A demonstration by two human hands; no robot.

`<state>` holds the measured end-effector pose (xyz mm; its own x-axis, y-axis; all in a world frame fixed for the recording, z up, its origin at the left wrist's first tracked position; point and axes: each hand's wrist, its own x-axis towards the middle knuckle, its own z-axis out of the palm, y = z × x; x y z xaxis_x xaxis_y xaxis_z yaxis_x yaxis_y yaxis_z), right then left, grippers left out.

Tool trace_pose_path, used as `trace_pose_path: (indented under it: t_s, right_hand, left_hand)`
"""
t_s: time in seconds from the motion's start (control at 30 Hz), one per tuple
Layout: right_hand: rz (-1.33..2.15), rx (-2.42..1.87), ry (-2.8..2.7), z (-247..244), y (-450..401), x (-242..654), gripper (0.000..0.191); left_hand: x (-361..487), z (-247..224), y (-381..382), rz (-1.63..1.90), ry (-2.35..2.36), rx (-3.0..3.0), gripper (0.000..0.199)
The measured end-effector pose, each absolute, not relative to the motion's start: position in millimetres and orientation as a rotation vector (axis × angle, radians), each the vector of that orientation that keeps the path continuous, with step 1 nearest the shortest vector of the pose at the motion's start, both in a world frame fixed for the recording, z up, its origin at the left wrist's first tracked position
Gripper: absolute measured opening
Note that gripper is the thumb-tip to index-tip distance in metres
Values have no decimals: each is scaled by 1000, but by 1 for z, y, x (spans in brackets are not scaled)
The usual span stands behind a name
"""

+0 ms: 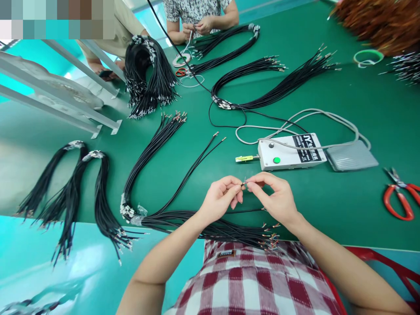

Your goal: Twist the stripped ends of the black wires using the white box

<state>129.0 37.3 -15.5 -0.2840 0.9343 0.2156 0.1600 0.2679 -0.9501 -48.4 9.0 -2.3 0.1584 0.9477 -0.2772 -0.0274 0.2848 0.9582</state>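
My left hand pinches the end of a black cable in front of my body. Right beside it, my right hand has thumb and forefinger closed on the thin wires at that cable's tip. Below both hands lies a bundle of black cables with stripped, coloured wire ends near the table's front edge. The bundle curves round at white connectors on the left. Two cables lie apart from it. Just beyond my hands sits a white box with a green button and a yellow-green tip.
Red-handled pliers lie at the right on the green table, near a grey pedal. More black cable bundles lie at the back and left. Across the table, a person's hands hold something thin. Metal bars stand at left.
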Motion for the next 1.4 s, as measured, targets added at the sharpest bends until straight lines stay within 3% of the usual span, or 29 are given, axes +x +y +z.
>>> trace_pose_path:
  t_s: [0.17,0.3,0.47,0.57,0.77,0.9,1.0,1.23,1.4]
  right_hand:
    - [1135,-1068,-1571,-20,39,151,12]
    - [1134,-1143,-1442,-28,41,173,13]
    - [1169,-1165,-1434,-35,45,178,17]
    - [1189,-1137,-1500,-35,46,172,20]
    - [1211,-1152,-1632,-35,44,165,23]
    - [1288,-1115,-1620,-34,44,156,21]
    - [1334,-1066,-1577,-27,47,147,19]
    - [1537,-959,-1380,-12,48,135,22]
    - [1607,-943,-1319,-12,47,126,21]
  left_hand:
    - [-37,-3,-10,839,1172,1108,33]
    - [-48,-14,-7,701,1093,1690,20]
    - [-113,-45,66,753,1982,1964,10]
    - [-133,-53,99,650,2102,1946,6]
    - [-107,-30,67,665,1895,1937,5]
    - [-76,-8,33,849,1533,1876,16]
    - [-57,1,21,954,1438,1867,9]
    - [-42,-2,3,1006,1309,1267,19]
    - [-38,-6,-3,1044,1299,1188,21]
